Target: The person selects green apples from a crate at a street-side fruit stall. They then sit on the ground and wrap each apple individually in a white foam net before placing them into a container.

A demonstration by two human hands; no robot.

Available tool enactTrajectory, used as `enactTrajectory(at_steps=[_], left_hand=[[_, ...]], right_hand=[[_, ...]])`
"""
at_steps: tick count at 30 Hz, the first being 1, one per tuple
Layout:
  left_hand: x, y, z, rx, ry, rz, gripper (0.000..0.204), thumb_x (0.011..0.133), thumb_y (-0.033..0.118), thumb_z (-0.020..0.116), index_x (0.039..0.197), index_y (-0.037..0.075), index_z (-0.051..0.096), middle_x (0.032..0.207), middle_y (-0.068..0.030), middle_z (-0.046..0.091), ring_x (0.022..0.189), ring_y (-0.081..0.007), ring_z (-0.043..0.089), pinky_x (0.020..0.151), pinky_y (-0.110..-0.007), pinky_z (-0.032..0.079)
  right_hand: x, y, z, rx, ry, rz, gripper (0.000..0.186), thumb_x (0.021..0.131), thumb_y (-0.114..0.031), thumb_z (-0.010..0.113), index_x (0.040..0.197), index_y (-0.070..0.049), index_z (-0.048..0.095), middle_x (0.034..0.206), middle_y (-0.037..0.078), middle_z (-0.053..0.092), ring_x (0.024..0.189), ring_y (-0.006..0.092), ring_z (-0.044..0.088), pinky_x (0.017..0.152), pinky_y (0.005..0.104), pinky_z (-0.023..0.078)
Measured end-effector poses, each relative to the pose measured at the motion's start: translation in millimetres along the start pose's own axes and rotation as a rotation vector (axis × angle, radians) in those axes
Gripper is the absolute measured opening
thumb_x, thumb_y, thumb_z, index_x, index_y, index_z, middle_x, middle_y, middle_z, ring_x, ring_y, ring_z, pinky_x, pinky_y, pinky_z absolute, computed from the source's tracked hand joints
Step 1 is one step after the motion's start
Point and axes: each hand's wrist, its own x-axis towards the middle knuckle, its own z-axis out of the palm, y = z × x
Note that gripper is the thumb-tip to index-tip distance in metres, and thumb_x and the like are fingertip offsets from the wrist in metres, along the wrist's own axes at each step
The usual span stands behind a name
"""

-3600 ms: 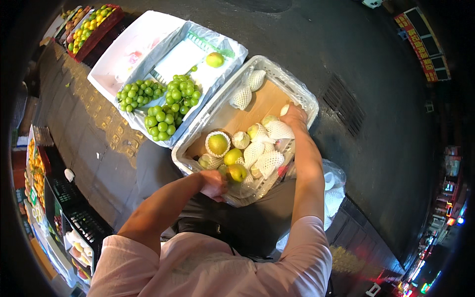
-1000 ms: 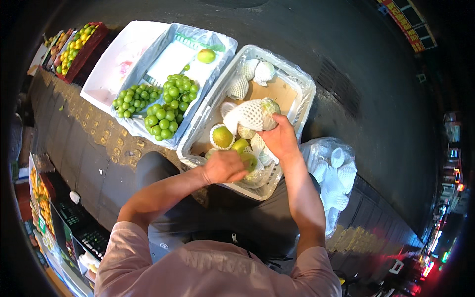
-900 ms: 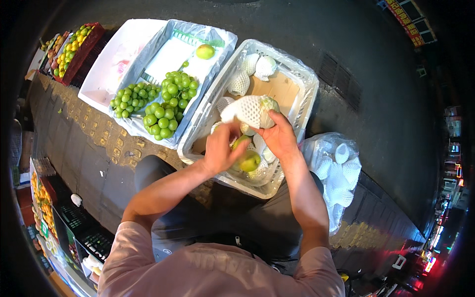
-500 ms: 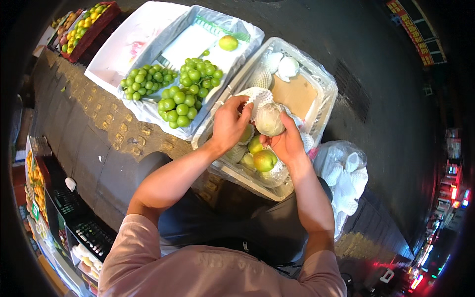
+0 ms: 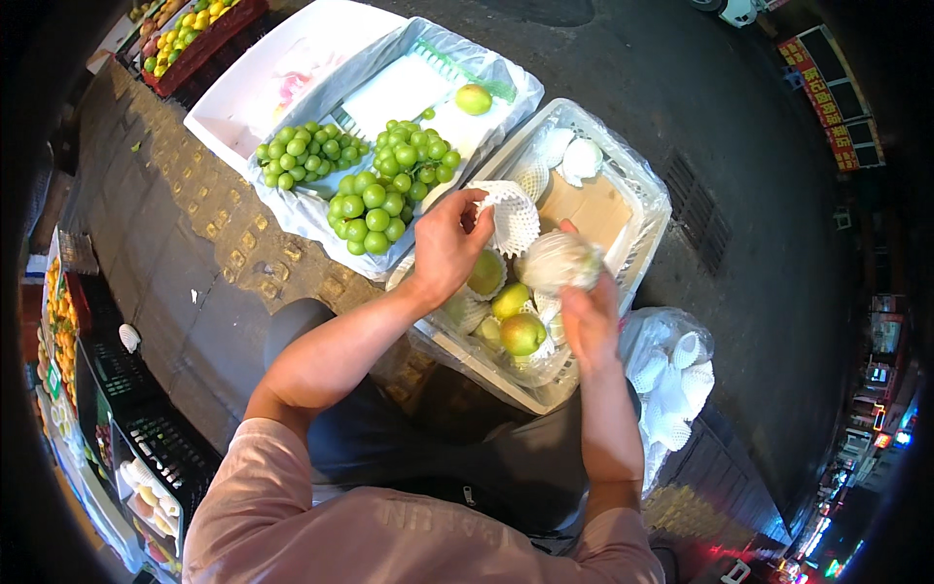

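The left hand (image 5: 448, 243) pinches a white foam net sleeve (image 5: 514, 219); the right hand (image 5: 593, 316) grips a wrapped pale fruit (image 5: 556, 261), both over the white plastic crate (image 5: 647, 238). Yellow characters (image 5: 825, 100) line a red sign (image 5: 844, 146).

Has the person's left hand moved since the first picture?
Yes: the left hand has moved forward, from the near rim of the white basket to over its left side.
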Motion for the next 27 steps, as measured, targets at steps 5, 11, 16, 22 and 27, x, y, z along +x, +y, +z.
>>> enactTrajectory(at_steps=[5,11,16,22,27], left_hand=[[-15.3,5.5,8.2,-0.184,-0.122,-0.068,0.023,0.094,0.013,0.074,0.108,-0.005,0.073,0.079,-0.0047,0.071,0.069,-0.0064,0.061,0.063,-0.024,0.052],[-29.3,-5.9,12.8,-0.348,-0.329,-0.18,0.022,0.099,0.013,0.068,0.113,-0.005,0.069,0.079,0.0021,0.064,0.071,-0.0042,0.056,0.065,-0.021,0.048],[-22.0,3.1,0.9,-0.257,-0.4,-0.038,0.03,0.097,0.019,0.072,0.119,-0.001,0.068,0.086,-0.0043,0.067,0.077,-0.0117,0.061,0.07,-0.028,0.052],[-5.8,14.5,-7.5,0.176,-0.484,0.344,0.083,0.082,0.031,0.085,0.148,0.002,0.044,0.128,-0.0204,0.061,0.116,-0.0288,0.062,0.098,-0.037,0.05],[-11.4,-1.2,0.9,-0.414,-0.658,-0.201,0.082,0.087,0.034,0.082,0.15,0.002,0.041,0.131,-0.014,0.062,0.117,-0.022,0.061,0.101,-0.035,0.049]], right_hand=[[6.8,14.8,8.8,0.068,0.008,0.141,0.083,0.071,-0.015,0.088,0.142,0.004,0.048,0.14,0.013,0.055,0.124,0.0229,0.057,0.108,0.0364,0.045],[27.1,12.5,0.3,-0.994,0.258,-0.233,0.069,0.073,-0.02,0.087,0.132,0.003,0.059,0.123,0.015,0.064,0.115,0.0243,0.063,0.1,0.0359,0.049],[35.2,28.4,-4.5,-0.715,0.179,-0.114,0.045,0.077,-0.017,0.082,0.115,0.005,0.067,0.11,0.016,0.067,0.1,0.0225,0.066,0.086,0.0342,0.052],[34.4,16.2,-15.1,-0.72,0.126,0.14,0.03,0.092,-0.022,0.072,0.105,0.005,0.068,0.106,0.011,0.069,0.098,0.0141,0.061,0.084,0.032,0.049],[25.3,16.5,4.7,-0.4,0.108,-0.176,0.048,0.102,-0.027,0.062,0.14,0.003,0.055,0.133,0.012,0.063,0.116,0.0185,0.06,0.102,0.0325,0.046]])
